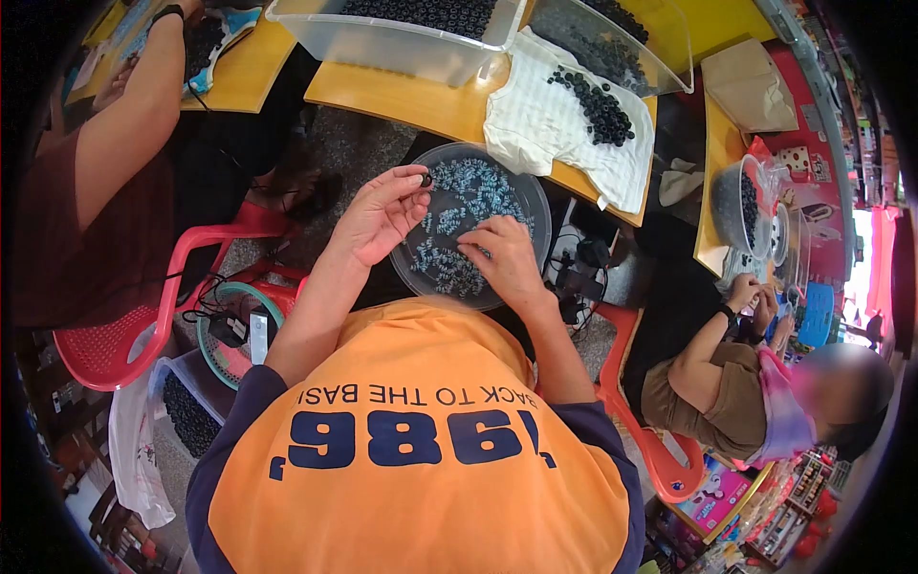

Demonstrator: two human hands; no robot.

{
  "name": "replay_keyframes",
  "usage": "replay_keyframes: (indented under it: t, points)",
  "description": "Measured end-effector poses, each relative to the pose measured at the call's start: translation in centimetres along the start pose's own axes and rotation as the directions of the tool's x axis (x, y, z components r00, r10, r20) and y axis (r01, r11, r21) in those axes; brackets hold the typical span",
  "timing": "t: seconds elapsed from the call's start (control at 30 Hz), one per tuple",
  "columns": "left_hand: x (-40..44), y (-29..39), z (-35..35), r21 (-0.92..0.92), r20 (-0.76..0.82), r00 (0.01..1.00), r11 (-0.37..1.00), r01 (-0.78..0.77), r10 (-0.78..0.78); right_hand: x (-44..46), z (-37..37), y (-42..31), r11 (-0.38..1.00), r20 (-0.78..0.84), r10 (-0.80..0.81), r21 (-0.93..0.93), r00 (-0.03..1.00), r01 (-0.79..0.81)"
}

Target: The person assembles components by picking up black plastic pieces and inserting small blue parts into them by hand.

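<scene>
On my lap is a round dark basin (400,256) with many small blue-grey pieces (478,191) scattered over its bottom. My left hand (387,212) is raised at the basin's left rim, palm partly turned up. Between its thumb and fingertips it pinches a small round black part (426,179). My right hand (507,256) reaches down into the basin from the right. Its fingers are bent together at the small pieces, and whatever lies between the fingertips is too small to make out.
Ahead, a wooden table (392,96) carries clear bins (402,43) of black parts and a white cloth (535,105) with a pile of black parts (598,105). Co-workers sit left and right. A red chair (120,340) and a green-rimmed basket (215,354) stand at left.
</scene>
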State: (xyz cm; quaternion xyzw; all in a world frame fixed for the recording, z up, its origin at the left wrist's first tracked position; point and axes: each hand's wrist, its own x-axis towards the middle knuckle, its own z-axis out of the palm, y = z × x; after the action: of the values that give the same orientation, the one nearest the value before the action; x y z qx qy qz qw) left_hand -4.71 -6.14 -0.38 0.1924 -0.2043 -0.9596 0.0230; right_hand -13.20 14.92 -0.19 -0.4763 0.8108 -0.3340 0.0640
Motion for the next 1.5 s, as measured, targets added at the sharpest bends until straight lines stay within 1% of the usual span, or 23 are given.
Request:
replay_keyframes:
  t: [0.33, 0.57, 0.63, 0.67, 0.7, 0.73, 0.77, 0.8, 0.83, 0.87, 0.9, 0.97, 1.0, 1.03, 1.1, 1.13, 1.17, 1.23, 1.27, 1.33, 1.37, 1.43, 1.5]
  points:
    - [-0.1, -0.3, -0.5, 0.015, -0.03, 0.999, 1.0, 0.011, -0.011, 0.9, 2.2, -1.2, 0.965, 0.172, -0.089, -0.23, 0.981, 0.128]
    - [-0.3, -0.7, 0.0, 0.067, -0.029, 0.999, 0.998, 0.016, -0.014, 1.6, 2.8, -2.0, 0.935, 0.157, -0.102, -0.323, 0.982, 0.148]
    - [-0.4, -0.6, 0.2, 0.068, -0.033, 0.999, 0.997, 0.026, -0.024, 2.1, 1.9, -1.6, 0.999, 0.109, -0.03, -0.027, 0.994, 0.034]
    - [-0.3, -0.5, 0.2, 0.062, -0.019, 1.0, 0.998, 0.019, -0.018, 2.1, 1.2, -1.5, 0.999, 0.108, -0.036, -0.03, 0.993, 0.039]
    - [-0.2, -0.5, 0.2, 0.062, -0.015, 1.0, 0.998, 0.013, -0.013, 2.3, -0.3, -2.3, 0.982, 0.091, 0.12, 0.138, 0.989, -0.132]
    - [-0.3, -0.8, 0.2, 0.063, -0.02, 1.0, 0.998, 0.025, -0.024, 2.4, -1.3, -2.7, 0.908, 0.1, 0.275, 0.301, 0.956, -0.293]
    - [-0.4, -1.1, 0.2, 0.066, -0.024, 0.999, 0.997, 0.038, -0.036, 2.5, -1.4, -2.2, 0.91, 0.096, 0.274, 0.297, 0.957, -0.29]
    - [-0.4, -1.1, 0.6, 0.064, -0.025, 0.999, 0.997, 0.05, -0.048, 2.7, -1.6, -2.0, 0.772, 0.069, 0.348, 0.545, 0.935, -0.328]
    - [-0.3, -1.4, 0.7, 0.066, -0.019, 0.999, 0.997, 0.048, -0.047, 3.0, -1.8, -2.0, 0.575, 0.063, 0.422, 0.753, 0.904, -0.321]
    - [-0.2, -1.7, 0.7, 0.078, -0.004, 0.999, 0.996, 0.053, -0.053, 3.0, -2.1, -2.2, 0.504, 0.053, 0.455, 0.807, 0.889, -0.306]
    - [-0.2, -2.0, 0.8, 0.091, 0.01, 0.998, 0.994, 0.058, -0.059, 3.1, -2.2, -2.4, 0.507, 0.048, 0.453, 0.807, 0.89, -0.302]
    - [-0.2, -2.2, 1.0, 0.078, 0.055, 0.996, 0.994, 0.072, -0.076, 3.2, -2.4, -2.6, 0.572, -0.073, 0.398, 0.799, 0.914, -0.185]
    - [-0.4, -2.4, 1.3, 0.078, 0.047, 0.995, 0.994, 0.081, -0.085, 3.3, -2.3, -2.6, 0.656, -0.118, 0.361, 0.737, 0.925, -0.162]
    - [-0.5, -2.6, 1.5, 0.078, 0.037, 0.995, 0.993, 0.091, -0.094, 3.3, -2.3, -2.8, 0.656, -0.118, 0.358, 0.738, 0.926, -0.159]
    - [-0.5, -2.8, 1.5, 0.054, 0.041, 0.996, 0.995, 0.083, -0.085, 3.5, -2.0, -3.4, 0.829, -0.247, 0.227, 0.556, 0.942, -0.054]
    - [-0.6, -2.9, 1.7, 0.043, 0.029, 0.996, 0.996, 0.084, -0.085, 3.7, -1.7, -3.4, 0.87, -0.32, 0.173, 0.492, 0.931, 0.007]
    - [-0.7, -2.9, 1.8, 0.031, 0.018, 0.996, 0.996, 0.085, -0.086, 3.7, -1.7, -3.5, 0.871, -0.321, 0.172, 0.492, 0.931, 0.008]
    - [-0.7, -3.0, 1.9, 0.017, 0.006, 0.997, 0.997, 0.079, -0.079, 3.7, -1.9, -3.8, 0.957, -0.361, 0.075, 0.289, 0.93, 0.035]
    - [-0.7, -3.0, 1.9, 0.004, -0.006, 0.997, 0.997, 0.073, -0.073, 3.7, -1.9, -3.8, 0.957, -0.363, 0.074, 0.288, 0.929, 0.036]
    - [-0.7, -3.4, 1.8, -0.014, -0.02, 0.998, 0.998, 0.064, -0.064, 3.5, -1.7, -3.6, 0.987, -0.379, -0.091, 0.09, 0.921, 0.135]
    - [-0.7, -3.6, 1.9, -0.033, -0.034, 0.998, 0.998, 0.054, -0.056, 3.4, -1.5, -3.6, 0.987, -0.384, -0.092, 0.086, 0.919, 0.135]
    - [-0.7, -3.6, 1.9, -0.022, -0.062, 0.997, 0.999, 0.045, -0.046, 3.2, -1.2, -3.9, 0.983, -0.383, -0.179, -0.036, 0.906, 0.179]
    - [-0.6, -3.8, 1.9, -0.014, -0.076, 0.996, 0.999, 0.047, -0.048, 2.9, -1.7, -4.0, 0.987, -0.351, -0.159, -0.039, 0.923, 0.155]
